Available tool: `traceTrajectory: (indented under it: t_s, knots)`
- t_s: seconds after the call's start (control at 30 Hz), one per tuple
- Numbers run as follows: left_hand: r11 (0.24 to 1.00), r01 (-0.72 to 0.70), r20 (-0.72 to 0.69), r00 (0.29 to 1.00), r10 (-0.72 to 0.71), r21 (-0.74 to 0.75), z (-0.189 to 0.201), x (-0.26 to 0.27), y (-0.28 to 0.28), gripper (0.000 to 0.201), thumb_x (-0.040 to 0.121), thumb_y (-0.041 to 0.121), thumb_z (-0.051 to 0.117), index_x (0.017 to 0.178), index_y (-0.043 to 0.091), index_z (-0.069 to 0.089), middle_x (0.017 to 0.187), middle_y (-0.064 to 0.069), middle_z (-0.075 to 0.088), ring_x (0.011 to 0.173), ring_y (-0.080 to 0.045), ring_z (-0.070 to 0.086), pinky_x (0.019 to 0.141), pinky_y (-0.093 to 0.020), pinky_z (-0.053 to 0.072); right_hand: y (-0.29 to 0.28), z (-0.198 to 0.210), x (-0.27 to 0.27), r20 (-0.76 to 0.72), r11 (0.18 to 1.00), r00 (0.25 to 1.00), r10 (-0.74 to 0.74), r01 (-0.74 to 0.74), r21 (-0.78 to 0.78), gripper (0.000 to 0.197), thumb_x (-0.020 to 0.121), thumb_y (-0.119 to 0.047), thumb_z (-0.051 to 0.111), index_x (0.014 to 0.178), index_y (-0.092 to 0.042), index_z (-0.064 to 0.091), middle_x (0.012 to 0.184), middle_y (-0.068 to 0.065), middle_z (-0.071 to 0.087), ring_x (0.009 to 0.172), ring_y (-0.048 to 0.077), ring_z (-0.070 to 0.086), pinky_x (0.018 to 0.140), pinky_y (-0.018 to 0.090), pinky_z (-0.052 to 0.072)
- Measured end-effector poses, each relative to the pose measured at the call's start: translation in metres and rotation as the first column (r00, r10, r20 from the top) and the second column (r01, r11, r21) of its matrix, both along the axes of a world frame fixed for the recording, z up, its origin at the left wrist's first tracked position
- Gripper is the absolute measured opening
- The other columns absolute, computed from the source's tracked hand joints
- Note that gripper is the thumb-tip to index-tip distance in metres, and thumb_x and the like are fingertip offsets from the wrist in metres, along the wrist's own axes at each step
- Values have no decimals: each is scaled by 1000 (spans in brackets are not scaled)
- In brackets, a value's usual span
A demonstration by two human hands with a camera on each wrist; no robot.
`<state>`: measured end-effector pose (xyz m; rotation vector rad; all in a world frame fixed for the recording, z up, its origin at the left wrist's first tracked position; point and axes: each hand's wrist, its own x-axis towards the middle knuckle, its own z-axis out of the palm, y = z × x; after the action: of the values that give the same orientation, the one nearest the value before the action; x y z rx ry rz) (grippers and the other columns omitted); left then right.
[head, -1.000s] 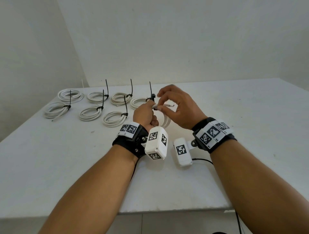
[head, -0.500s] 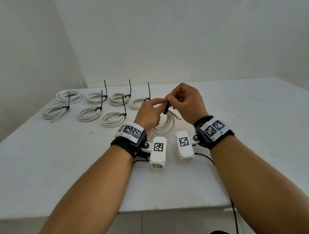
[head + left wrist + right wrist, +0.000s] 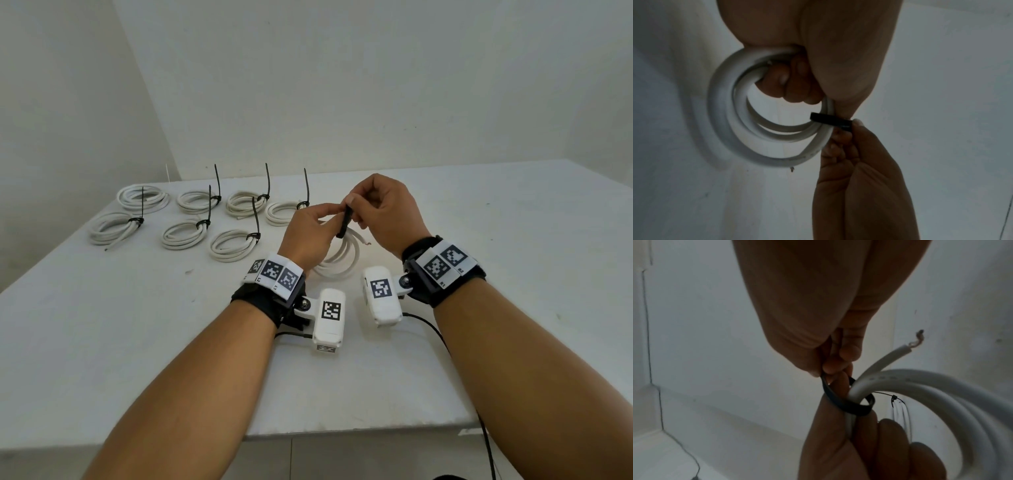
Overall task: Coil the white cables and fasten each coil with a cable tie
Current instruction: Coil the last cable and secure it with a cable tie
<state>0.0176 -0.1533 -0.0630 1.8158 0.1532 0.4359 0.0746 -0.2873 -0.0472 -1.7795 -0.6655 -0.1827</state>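
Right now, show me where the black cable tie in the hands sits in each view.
Head: black cable tie, centre, pinched between both hands above the table.
Left wrist: centre right, crossing the white coil.
Right wrist: lower centre, looped around the coil's strands.
Shared landmark: the coil's bare wire end.

Head view high, facing down the table [image 3: 513,274], both wrist views close, sharing coil [image 3: 725,129]
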Motion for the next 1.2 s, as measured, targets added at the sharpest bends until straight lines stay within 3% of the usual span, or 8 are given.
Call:
traceTrajectory:
  t_s: [0.13,0.23,0.33,0.5,0.7,0.97,1.1,1.2]
  knots:
    - [995,-91,36,995,90,35,-2,4,2,23,92,34,66,82,15,75,54,12,59,36,-1,41,48,-23,31,1,0,4,-59,1000,998,-21,22,14,8,96,-14,57,88,-11,58,73,-7,70,60,2,60,61,21,46]
    - [977,-202,11,979,203,-62,-6,9,9,23,87,33,69,80,13,74,58,8,61,37,-2,41,52,-27,33,0,3,5,-155,982,988,-22,50,181,1,98,-13,54,96,-13,54,86,1,74,78,11,69,66,27,53]
    - [961,-257,-6,966,258,-101,-7,12,15,23,87,29,69,77,9,74,44,12,49,37,-5,37,52,-28,31,-1,8,-2,-315,927,943,110,17,374,5,96,-11,60,98,-11,55,84,10,73,77,21,70,67,33,56]
    - [948,-297,-18,955,297,-118,-7,14,13,26,86,29,69,66,13,67,35,13,40,40,-8,36,53,-28,31,2,14,-13,-312,911,928,203,-63,407,8,89,-9,69,93,-5,64,81,14,71,71,24,67,71,36,57]
    - [940,-309,-9,950,311,-142,-5,13,13,25,86,26,67,65,13,65,39,13,46,34,-6,33,48,-26,29,10,12,-19,-201,976,972,123,-81,202,14,83,-4,73,97,-5,71,79,12,74,71,26,73,74,44,62]
    - [942,-316,0,948,318,-116,-5,12,11,28,85,31,70,80,3,70,54,3,51,37,-9,33,49,-25,31,4,7,-8,-81,999,996,-46,45,-18,9,82,-15,74,89,-18,79,71,-1,74,68,19,71,71,31,61]
    - [939,-325,-16,945,325,-116,-5,12,10,28,84,31,70,78,4,69,47,8,46,38,-10,33,51,-26,32,3,6,-7,-69,999,997,-37,35,-36,9,81,-16,76,90,-17,76,69,-3,74,62,4,65,64,23,50]
    - [944,-306,-16,952,307,-125,-5,12,10,25,82,33,71,69,12,66,55,3,55,38,-11,33,52,-27,31,4,6,-6,-109,999,994,-26,23,-31,20,80,-16,76,99,-18,71,71,-2,75,68,11,71,64,24,50]
